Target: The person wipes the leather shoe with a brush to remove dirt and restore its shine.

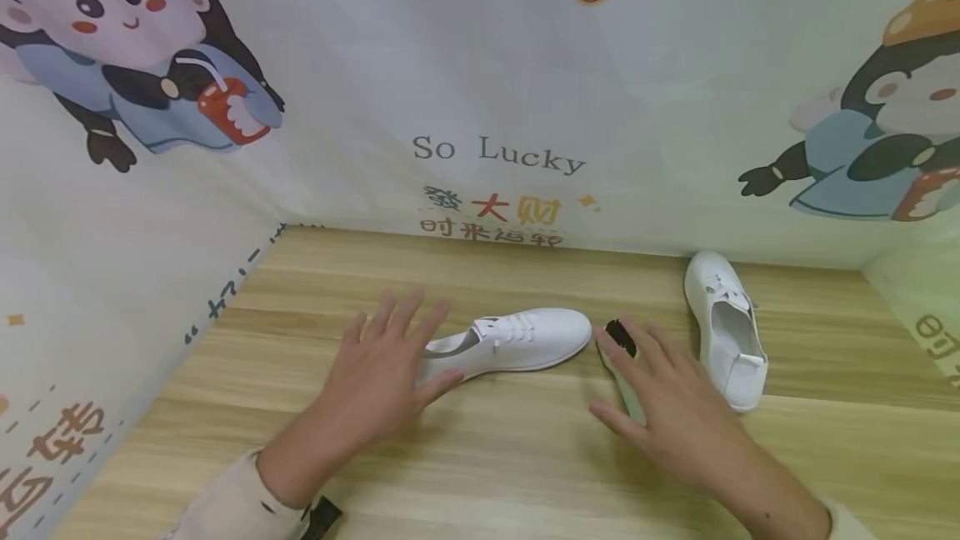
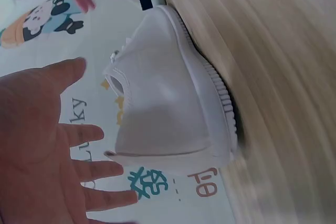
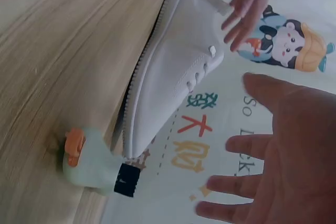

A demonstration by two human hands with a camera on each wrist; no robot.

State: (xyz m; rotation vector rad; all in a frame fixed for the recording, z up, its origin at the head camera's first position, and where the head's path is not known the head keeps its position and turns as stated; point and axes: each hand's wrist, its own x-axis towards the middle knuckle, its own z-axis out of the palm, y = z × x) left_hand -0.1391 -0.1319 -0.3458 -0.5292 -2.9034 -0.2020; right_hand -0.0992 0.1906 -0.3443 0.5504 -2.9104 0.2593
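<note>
A white lace-up shoe [image 1: 536, 342] lies sole-down on the wooden surface, its toe pointing right. My left hand [image 1: 375, 377] is spread over its heel end; the left wrist view shows the palm beside the shoe [image 2: 157, 98], fingers apart and holding nothing. To the right of the toe is a pale green brush [image 1: 628, 397] with black bristles and an orange part, partly covered by my right hand [image 1: 675, 411] in the head view. In the right wrist view, that hand's fingers are extended above the brush [image 3: 94, 169], with a gap between them.
A second white shoe [image 1: 708, 286] sits at the right near the back wall, its opening toward me. Printed sheeting [image 1: 480, 65] with cartoon figures and lettering encloses the wood-grain surface [image 1: 510, 457] at the back and sides. A small black object [image 1: 322, 517] shows beside the left sleeve.
</note>
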